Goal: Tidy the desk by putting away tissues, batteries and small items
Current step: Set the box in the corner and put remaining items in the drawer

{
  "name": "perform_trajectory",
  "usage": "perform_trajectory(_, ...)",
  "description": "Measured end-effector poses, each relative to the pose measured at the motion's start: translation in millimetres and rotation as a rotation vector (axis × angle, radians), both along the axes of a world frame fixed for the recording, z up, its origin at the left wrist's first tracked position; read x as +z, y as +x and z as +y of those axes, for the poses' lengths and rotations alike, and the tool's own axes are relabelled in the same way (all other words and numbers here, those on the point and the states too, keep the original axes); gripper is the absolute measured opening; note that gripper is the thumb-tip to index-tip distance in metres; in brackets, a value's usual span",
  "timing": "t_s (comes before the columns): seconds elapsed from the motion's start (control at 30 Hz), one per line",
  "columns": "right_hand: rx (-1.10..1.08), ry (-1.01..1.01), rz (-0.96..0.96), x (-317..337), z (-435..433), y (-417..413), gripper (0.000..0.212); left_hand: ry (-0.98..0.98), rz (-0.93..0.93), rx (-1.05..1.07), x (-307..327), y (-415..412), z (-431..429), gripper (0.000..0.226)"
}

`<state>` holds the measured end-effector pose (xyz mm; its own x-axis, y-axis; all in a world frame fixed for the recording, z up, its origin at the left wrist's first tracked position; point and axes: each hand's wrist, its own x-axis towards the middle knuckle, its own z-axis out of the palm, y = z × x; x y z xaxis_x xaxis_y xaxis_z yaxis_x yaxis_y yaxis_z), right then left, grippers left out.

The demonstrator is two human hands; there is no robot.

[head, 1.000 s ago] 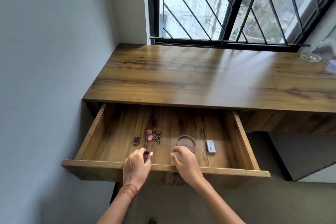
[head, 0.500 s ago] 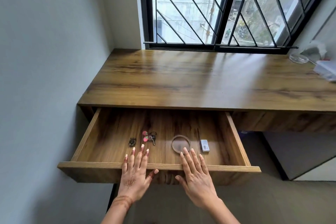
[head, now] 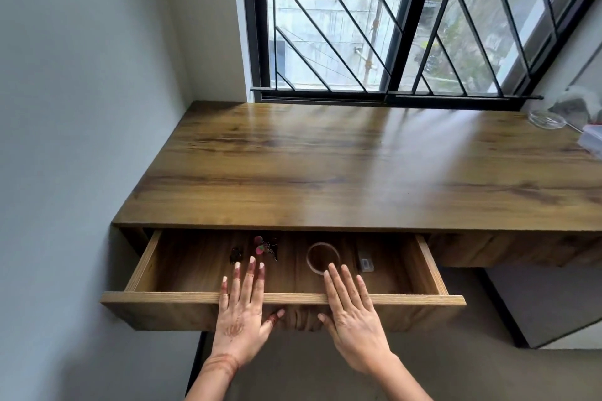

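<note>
Head view, lower centre of the frame: the small items lie inside the drawer (head: 283, 298), which stands partly out from under the desk (head: 358, 172).

Contents, left to right along the drawer floor:
- a small dark trinket (head: 235, 254);
- a key bunch (head: 265, 247) with pink tags, just beside it;
- a round clear dish (head: 322, 257), apart from the keys;
- a small pale rectangular item (head: 365, 262) with a printed label, too blurred to read.

Left hand (head: 241, 319): flat, fingers straight and slightly spread, laid across the top edge of the drawer front, thumb against the front panel. It holds nothing. Its fingertips end near the trinket and keys.

Right hand (head: 353, 325): the same posture, flat across the front edge with nothing in its grasp. Its fingertips reach the near rim of the round dish in the picture; whether they touch it cannot be told.

At the right edge of the frame a glass dish (head: 547, 119) and a white box (head: 591, 143) sit on the desk top; the box's markings cannot be made out. A barred window (head: 391, 26) fills the upper centre and right, and a plain wall (head: 81, 107) fills the left.
</note>
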<state>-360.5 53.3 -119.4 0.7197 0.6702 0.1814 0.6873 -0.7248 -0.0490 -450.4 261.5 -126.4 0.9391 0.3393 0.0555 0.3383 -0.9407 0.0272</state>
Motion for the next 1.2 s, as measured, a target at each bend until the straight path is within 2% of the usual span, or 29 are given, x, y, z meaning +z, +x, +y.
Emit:
perform_trajectory(0.1,0.001,0.009,-0.002,0.7,11.8,24.2,0.057,0.033,-0.109,-0.031,-3.9,24.2,12.2,0.082)
perform_trajectory(0.17,-0.001,0.013,-0.054,0.9,16.9,43.0,0.053,0.012,-0.165,-0.042,-4.2,40.5,16.8,0.096)
perform_trajectory(0.27,-0.033,0.033,-0.083,9.5,25.2,74.7,0.080,0.021,-0.237,-0.079,1.6,64.1,25.7,0.102)
perform_trajectory(0.4,-0.030,-0.049,-0.062,20.0,35.7,112.6,0.132,-0.001,-0.134,-0.102,21.0,98.4,50.4,0.144)
perform_trajectory(0.5,-0.022,-0.128,-0.007,17.0,38.7,131.9,0.141,-0.012,-0.023,-0.105,29.1,121.6,66.0,0.151)
perform_trajectory(0.63,-0.016,-0.098,-0.054,13.4,38.9,140.0,0.137,-0.062,0.047,-0.126,32.0,128.9,68.2,0.147)
perform_trajectory(0.8,-0.039,0.013,-0.195,8.1,42.0,141.0,0.109,-0.028,-0.057,-0.158,26.3,127.7,72.4,0.140)
perform_trajectory(0.93,-0.088,0.069,-0.255,-1.6,48.3,141.7,0.095,0.063,-0.254,-0.187,12.5,130.8,75.6,0.090)
perform_trajectory(1.07,-0.097,0.095,-0.378,-8.4,49.8,145.9,0.060,0.162,-0.387,-0.176,2.5,132.6,73.6,0.056)
perform_trajectory(1.2,-0.085,0.097,-0.418,-8.8,48.6,146.8,0.057,0.230,-0.418,-0.168,2.5,131.9,73.4,0.051)
